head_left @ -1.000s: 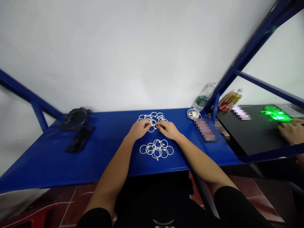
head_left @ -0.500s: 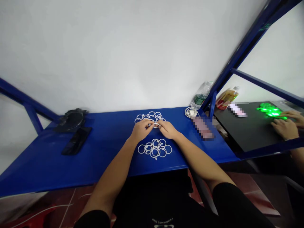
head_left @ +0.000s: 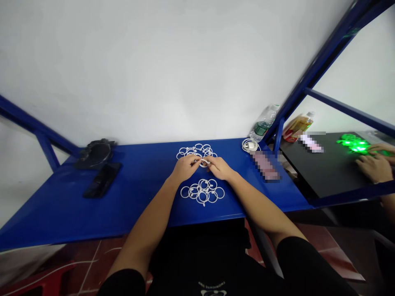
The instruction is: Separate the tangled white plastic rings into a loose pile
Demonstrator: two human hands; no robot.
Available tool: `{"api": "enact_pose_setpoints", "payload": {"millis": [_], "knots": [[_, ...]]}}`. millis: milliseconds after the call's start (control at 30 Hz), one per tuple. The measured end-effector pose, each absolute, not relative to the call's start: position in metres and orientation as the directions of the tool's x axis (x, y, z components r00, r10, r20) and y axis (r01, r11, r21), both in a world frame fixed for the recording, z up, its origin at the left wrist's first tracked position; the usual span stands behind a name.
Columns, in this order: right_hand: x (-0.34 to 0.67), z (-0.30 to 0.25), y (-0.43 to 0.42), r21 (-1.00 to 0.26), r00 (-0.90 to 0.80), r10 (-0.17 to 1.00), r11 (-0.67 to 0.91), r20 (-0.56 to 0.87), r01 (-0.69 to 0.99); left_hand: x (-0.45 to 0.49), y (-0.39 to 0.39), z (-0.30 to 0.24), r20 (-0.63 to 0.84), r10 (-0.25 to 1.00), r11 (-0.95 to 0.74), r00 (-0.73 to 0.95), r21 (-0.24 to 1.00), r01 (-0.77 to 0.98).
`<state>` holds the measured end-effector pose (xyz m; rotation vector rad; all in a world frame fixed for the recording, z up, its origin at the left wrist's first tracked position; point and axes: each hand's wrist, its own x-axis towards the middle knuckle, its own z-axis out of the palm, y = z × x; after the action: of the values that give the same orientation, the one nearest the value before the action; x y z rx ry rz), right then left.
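Observation:
My left hand [head_left: 185,167] and my right hand [head_left: 219,167] meet over the middle of the blue table [head_left: 142,193]. Their fingertips pinch a white ring [head_left: 203,162] between them. Just behind them lies a far cluster of white rings [head_left: 197,150], partly hidden by my fingers. A near cluster of linked white rings [head_left: 203,192] lies flat in front of my hands, close to the table's front edge.
A black pouch [head_left: 95,153] and a black phone [head_left: 102,179] lie at the left. A coiled white cable [head_left: 248,145] and a water bottle [head_left: 263,123] stand at the right, by a blue post. Another person's hands [head_left: 375,164] work at green lit parts [head_left: 354,144] on a black table.
My hands stayed together at the far ring cluster, fingers shifting slightly on a ring. The other person's hands moved a little at the right. The view shifted slightly.

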<state>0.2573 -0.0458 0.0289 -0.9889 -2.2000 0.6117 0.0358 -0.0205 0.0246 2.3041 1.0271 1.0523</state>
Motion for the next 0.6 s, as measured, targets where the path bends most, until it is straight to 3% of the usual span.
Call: {"api": "enact_pose_setpoints", "payload": {"millis": [433, 600], "knots": [[0.2608, 0.0228, -0.0405, -0.597, -0.466, 0.768, 0.637, 0.439, 0.487, 0.0366, -0.0225, 0.0261, 0.511, 0.686, -0.725, 0.518, 0.546, 0.421], [0.2592, 0.0262, -0.0453, -0.616, -0.452, 0.757, 0.65, 0.473, 0.445, 0.029, -0.0146, 0.0233, 0.506, 0.724, -0.689, 0.468, 0.566, 0.453]]}}
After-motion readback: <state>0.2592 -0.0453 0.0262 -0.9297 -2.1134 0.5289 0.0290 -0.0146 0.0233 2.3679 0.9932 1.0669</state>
